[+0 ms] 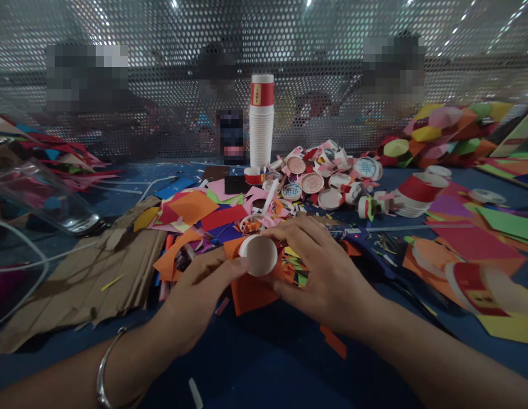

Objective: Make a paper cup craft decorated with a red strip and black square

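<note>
A white paper cup (264,257), its round opening turned toward me, sits between my hands over a sheet of orange paper (250,298). My left hand (193,295), with a silver bangle (102,369) on its wrist, grips the cup's left side, thumb at the rim. My right hand (321,272) curves around the right side, its fingertips at the top edge and its thumb near the lower right. The cup's outer wall is mostly hidden.
A tall stack of paper cups (261,136) stands ahead beside a pile of cut cup pieces (312,183). Flattened cardboard (114,272) and a clear plastic cup (54,199) lie left. Red-banded cups (421,193) and coloured paper lie right. A perforated metal screen (161,68) rises behind.
</note>
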Action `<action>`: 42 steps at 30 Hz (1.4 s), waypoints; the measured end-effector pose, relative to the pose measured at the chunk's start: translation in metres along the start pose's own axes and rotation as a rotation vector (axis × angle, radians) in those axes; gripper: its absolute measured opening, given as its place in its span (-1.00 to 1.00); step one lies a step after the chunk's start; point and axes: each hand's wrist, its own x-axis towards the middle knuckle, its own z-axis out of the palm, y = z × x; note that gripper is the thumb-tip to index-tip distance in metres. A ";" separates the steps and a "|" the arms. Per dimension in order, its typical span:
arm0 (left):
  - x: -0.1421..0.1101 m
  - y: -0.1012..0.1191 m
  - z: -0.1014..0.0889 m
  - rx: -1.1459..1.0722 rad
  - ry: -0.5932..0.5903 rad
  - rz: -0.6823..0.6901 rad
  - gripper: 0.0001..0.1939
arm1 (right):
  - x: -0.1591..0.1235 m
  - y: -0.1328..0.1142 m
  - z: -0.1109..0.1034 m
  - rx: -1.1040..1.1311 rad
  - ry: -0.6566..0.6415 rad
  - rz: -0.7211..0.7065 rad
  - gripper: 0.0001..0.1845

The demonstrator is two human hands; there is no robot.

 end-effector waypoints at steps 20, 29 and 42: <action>-0.001 0.007 0.008 -0.126 -0.117 -0.118 -0.79 | 0.001 0.002 0.000 -0.029 0.005 -0.029 -0.51; -0.001 0.002 0.007 0.050 -0.139 -0.006 -0.73 | 0.001 -0.001 -0.001 -0.042 -0.008 -0.024 -0.55; -0.001 0.000 0.002 0.163 -0.116 -0.002 -0.67 | 0.002 -0.001 0.000 -0.055 -0.002 -0.045 -0.57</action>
